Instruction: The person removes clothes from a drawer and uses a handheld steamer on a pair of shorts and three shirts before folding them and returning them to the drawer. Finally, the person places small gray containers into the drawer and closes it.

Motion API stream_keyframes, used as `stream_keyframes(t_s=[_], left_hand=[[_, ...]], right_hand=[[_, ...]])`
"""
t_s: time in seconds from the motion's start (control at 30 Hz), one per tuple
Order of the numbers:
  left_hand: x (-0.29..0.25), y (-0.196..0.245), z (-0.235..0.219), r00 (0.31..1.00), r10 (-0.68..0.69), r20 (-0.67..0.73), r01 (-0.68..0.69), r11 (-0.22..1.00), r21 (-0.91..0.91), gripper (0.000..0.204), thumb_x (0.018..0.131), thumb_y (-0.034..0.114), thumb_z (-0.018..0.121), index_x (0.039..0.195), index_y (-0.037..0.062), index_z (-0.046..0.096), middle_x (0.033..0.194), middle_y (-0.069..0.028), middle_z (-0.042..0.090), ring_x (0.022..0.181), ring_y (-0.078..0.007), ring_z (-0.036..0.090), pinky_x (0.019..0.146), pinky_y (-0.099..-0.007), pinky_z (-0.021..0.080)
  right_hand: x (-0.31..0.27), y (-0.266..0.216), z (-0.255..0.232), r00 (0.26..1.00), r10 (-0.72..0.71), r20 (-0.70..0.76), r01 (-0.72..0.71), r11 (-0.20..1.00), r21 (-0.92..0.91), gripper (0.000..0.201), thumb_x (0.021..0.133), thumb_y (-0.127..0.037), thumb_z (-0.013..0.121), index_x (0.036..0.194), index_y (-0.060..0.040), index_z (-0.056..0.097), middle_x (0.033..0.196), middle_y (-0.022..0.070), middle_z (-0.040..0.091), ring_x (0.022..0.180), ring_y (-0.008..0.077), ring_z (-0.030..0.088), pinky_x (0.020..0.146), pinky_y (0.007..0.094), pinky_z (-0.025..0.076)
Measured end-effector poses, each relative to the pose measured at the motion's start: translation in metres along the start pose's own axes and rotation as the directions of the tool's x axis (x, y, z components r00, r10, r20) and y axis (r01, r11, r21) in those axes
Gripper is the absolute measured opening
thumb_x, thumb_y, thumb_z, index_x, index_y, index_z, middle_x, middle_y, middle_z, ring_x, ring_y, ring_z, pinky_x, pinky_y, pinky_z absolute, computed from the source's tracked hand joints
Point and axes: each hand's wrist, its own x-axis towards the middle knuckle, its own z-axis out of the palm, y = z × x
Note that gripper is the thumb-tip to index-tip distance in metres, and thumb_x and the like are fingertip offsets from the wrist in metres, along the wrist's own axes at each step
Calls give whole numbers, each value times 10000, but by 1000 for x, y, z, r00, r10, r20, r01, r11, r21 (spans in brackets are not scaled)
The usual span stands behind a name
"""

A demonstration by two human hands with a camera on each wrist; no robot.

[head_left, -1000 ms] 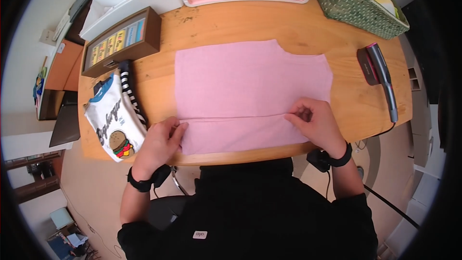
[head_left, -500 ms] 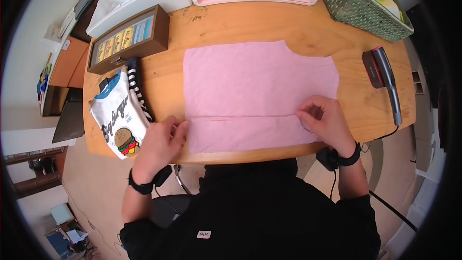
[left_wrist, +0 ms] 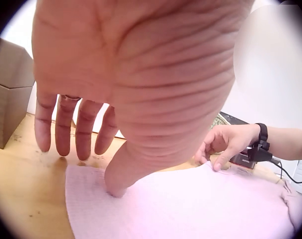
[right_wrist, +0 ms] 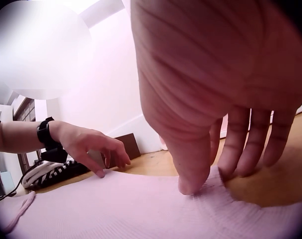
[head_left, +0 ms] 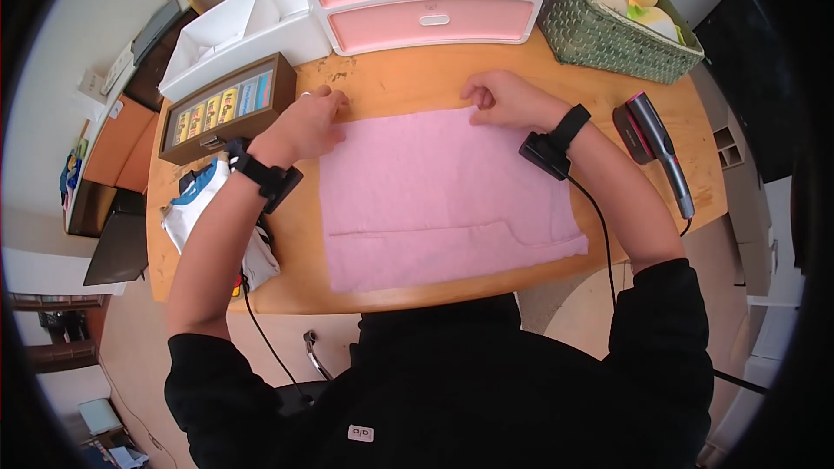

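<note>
At far left, a white top (head_left: 185, 215) lies on the wooden table (head_left: 400, 87), partly hidden by the left forearm, with a brown box (head_left: 284, 97) beyond it. The left hand (head_left: 304, 126) is at the far left corner of a pink garment (head_left: 417, 178); its thumb touches the cloth, while its fingers reach past the edge, straight and spread, gripping nothing. The garment lies flat in front of the person, near the table's front edge. Both hands have moved from the near fold line to the far edge, so the folded-over near strip now lies free of them along its whole length; the work seems to have passed from that side to the opposite one. The garment's long axis runs left to right, roughly along the table's front edge, with its straight end to the left and its shaped end to the right, where the strip's outline steps down in a curve. Farther right, the right hand (head_left: 512, 97) pinches the far edge narrowly, a little cloth raised between thumb and fingers. At far right lies a dark handheld appliance (head_left: 665, 152), apart from the garment.
</note>
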Motion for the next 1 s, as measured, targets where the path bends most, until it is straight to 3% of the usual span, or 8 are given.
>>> stream_keyframes(t_s=[0.07,0.1,0.17,0.27,0.33,0.47,0.9,1.0], left_hand=[[2,15,-12,979,-150,136,159,985,-61,363,806,114,773,1140,-4,693,1046,-189,717,1064,-396,687,904,-453,563],[2,12,-11,986,-116,122,122,992,-40,322,803,101,778,1098,3,694,1026,-183,703,1033,-387,686,881,-451,561],[-3,5,-7,994,-53,99,54,999,-3,241,798,75,786,1015,19,695,985,-172,675,970,-368,685,833,-446,558],[-20,4,-4,987,125,-104,-125,992,8,171,802,64,790,917,31,669,889,-135,649,898,-366,669,787,-450,554],[-33,17,-12,985,106,-138,-100,994,49,156,793,36,777,888,37,653,883,-115,642,897,-350,663,776,-436,552],[-65,37,-22,938,285,-196,-246,948,202,146,767,-11,743,862,46,648,880,-85,636,893,-309,657,761,-401,554],[-108,43,2,937,340,-84,-303,907,291,95,781,44,709,874,61,716,940,-52,659,899,-247,663,758,-384,554],[-120,54,10,938,345,-6,-304,834,460,64,793,99,695,837,55,677,897,-62,633,843,-234,642,716,-374,529]], right_hand=[[3,-9,-4,990,101,97,-100,995,-17,197,815,-82,814,963,16,728,867,77,710,808,176,678,717,320,552],[2,-12,-5,977,154,147,-151,988,-28,186,813,-84,817,944,12,726,850,69,705,797,173,677,711,322,551],[-1,-3,0,997,50,57,-50,999,10,173,806,-85,819,906,6,710,817,67,690,769,176,671,700,326,545],[-14,-10,2,996,-47,-75,47,999,-7,172,796,-81,819,868,-2,684,791,75,677,744,185,664,688,332,540],[-30,-29,-4,992,-77,-104,73,996,-44,175,807,-44,798,869,-9,638,831,66,640,805,173,627,739,323,520],[-64,-54,-3,948,-300,-109,271,937,-220,163,788,-4,780,871,-22,641,844,110,603,869,313,620,750,381,513],[-102,-50,22,930,-363,-56,311,859,-406,145,746,-9,775,825,-37,656,871,86,612,869,310,630,726,426,519],[-105,-44,28,939,-339,-58,291,873,-390,139,751,-15,779,812,-35,656,873,87,614,854,308,632,721,426,518]])
